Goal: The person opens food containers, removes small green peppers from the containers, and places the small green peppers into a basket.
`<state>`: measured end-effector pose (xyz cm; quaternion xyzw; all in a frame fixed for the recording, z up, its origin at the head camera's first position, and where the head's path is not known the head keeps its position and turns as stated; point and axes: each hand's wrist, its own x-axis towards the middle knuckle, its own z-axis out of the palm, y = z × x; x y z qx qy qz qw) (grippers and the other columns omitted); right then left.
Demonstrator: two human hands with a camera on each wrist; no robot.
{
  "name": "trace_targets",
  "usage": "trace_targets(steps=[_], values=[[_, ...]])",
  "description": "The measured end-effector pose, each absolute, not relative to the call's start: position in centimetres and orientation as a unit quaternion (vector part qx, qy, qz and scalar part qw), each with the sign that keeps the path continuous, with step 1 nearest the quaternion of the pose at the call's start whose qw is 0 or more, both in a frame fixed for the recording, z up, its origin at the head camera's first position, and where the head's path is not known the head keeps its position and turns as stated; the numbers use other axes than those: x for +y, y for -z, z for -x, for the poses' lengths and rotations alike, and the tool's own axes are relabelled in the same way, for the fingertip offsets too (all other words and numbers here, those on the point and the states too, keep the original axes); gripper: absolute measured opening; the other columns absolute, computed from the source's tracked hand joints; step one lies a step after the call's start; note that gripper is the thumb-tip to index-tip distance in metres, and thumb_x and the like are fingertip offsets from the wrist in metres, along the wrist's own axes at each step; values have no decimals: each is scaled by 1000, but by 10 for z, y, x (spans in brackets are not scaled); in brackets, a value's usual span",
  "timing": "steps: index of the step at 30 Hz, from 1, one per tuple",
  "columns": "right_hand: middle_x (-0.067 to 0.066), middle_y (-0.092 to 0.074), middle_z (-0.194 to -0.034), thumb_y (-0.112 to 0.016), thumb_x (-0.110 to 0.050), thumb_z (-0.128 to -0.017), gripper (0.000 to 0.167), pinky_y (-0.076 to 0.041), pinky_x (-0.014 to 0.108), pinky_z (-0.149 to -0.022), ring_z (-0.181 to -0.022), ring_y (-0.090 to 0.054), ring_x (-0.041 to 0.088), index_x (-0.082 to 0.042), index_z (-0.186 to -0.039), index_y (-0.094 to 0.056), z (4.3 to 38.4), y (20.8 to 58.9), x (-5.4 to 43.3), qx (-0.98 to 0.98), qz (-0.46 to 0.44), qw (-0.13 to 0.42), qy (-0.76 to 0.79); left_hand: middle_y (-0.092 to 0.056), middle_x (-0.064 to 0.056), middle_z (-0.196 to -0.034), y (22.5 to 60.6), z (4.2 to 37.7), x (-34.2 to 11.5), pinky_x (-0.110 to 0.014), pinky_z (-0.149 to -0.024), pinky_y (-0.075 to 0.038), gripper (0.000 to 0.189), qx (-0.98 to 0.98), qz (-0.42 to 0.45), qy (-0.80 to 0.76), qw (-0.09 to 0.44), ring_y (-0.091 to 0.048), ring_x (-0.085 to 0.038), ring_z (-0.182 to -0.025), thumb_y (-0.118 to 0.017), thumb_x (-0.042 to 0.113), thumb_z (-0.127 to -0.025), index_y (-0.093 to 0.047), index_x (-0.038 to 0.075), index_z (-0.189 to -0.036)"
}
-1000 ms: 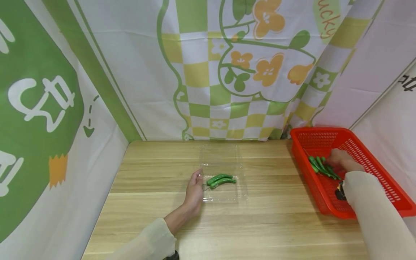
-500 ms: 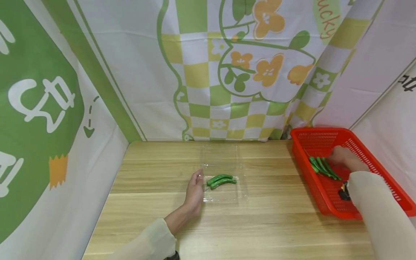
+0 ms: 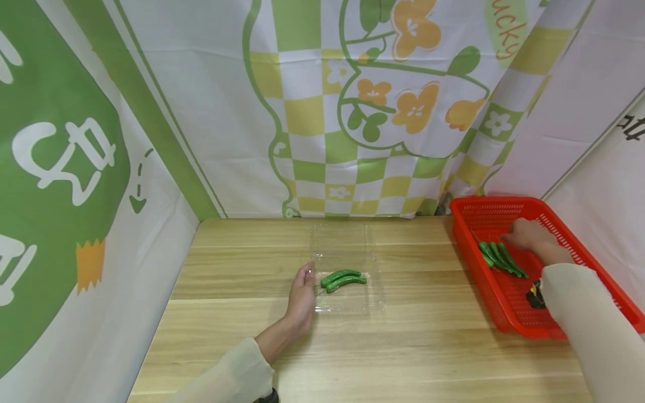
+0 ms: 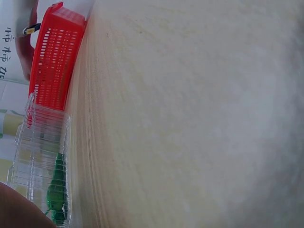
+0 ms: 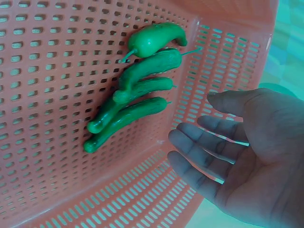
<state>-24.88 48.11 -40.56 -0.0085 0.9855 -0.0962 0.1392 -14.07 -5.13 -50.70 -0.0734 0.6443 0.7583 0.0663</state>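
My left hand [image 3: 301, 299] rests against the left side of a clear plastic clamshell box [image 3: 347, 305], fingers fairly straight along its edge. The box lies with its lid folded back, and two green chili peppers [image 3: 344, 278] are inside. My right hand [image 5: 256, 147] is inside the red basket [image 3: 491, 302], palm showing, fingers loosely bent and holding nothing. Several green chili peppers [image 5: 137, 85] lie on the basket floor just beyond its fingertips. In the left wrist view only part of the left hand [image 4: 19, 209] shows beside the box.
The basket stands at the right end of the wooden table [image 3: 418, 347], its perforated walls raised around my right hand. Printed cloth [image 3: 353, 140] hangs behind the table, with more at both sides. A dark wrist strap [image 3: 536, 295] is on my right wrist.
My right hand has moved slightly back and right, away from the peppers in the basket, and lifted a little. My left hand and the box have stayed in place.
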Motion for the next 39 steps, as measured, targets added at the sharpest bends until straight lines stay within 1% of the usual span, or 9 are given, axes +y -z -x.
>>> trace_targets(steps=[5,8,11,13,16,21,25,32,39], values=[[4,-50,-67,-62,-21,-100,28,-44,39,-58,-66,-51,25,-6,-77,-57,252,402,477,988,9,116,97,-21,-21,-174,507,141,-51,-57,-133,-4,48,642,73,-760,66,-7,-41,-163,-27,13,-116,-29,-3,-161],[17,-62,-77,-63,-19,-100,28,-55,49,-61,-71,-62,35,7,-91,-63,254,400,474,991,16,96,89,-22,-22,-174,507,141,-51,-56,-134,-4,48,641,73,-761,64,-7,-41,-162,-27,13,-116,-30,-4,-161],[30,-68,-92,-62,-20,-101,36,-59,60,-69,-82,-68,46,15,-107,-62,254,396,470,993,20,89,79,-21,-22,-174,507,142,-52,-56,-134,-4,48,640,73,-762,64,-7,-41,-162,-27,13,-116,-30,-4,-161],[33,-69,-99,-62,-22,-102,40,-60,63,-71,-86,-68,49,17,-112,-61,254,392,465,993,20,86,76,-21,-22,-174,507,142,-52,-56,-134,-4,48,639,73,-763,65,-7,-41,-162,-27,13,-116,-29,-4,-161],[32,-69,-99,-63,-23,-102,40,-60,63,-69,-85,-69,48,16,-113,-62,254,387,459,994,22,79,73,-21,-21,-174,507,142,-52,-56,-134,-4,49,639,72,-763,65,-7,-41,-162,-28,13,-116,-29,-3,-162],[26,-68,-91,-62,-22,-102,34,-58,61,-63,-80,-67,44,11,-107,-62,254,382,448,995,30,61,76,-22,-21,-174,507,142,-52,-56,-134,-4,48,640,74,-762,64,-8,-41,-162,-28,13,-116,-30,-3,-161],[28,-69,-97,-63,-23,-102,34,-58,63,-64,-85,-68,48,10,-111,-63,255,380,442,995,34,52,78,-21,-20,-174,507,142,-52,-55,-134,-4,49,640,75,-762,66,-7,-40,-163,-28,13,-116,-30,-2,-162],[20,-67,-87,-63,-24,-102,30,-56,59,-59,-81,-68,44,6,-107,-63,255,376,425,995,45,47,72,-23,-21,-174,508,142,-51,-56,-134,-5,48,646,75,-757,64,-9,-40,-162,-28,13,-116,-31,-2,-161],[18,-67,-84,-63,-23,-102,28,-56,58,-55,-76,-69,42,4,-106,-65,251,369,396,995,77,16,62,-23,-20,-174,508,141,-51,-56,-133,-5,48,645,76,-758,65,-9,-41,-162,-28,13,-116,-31,-2,-162]])
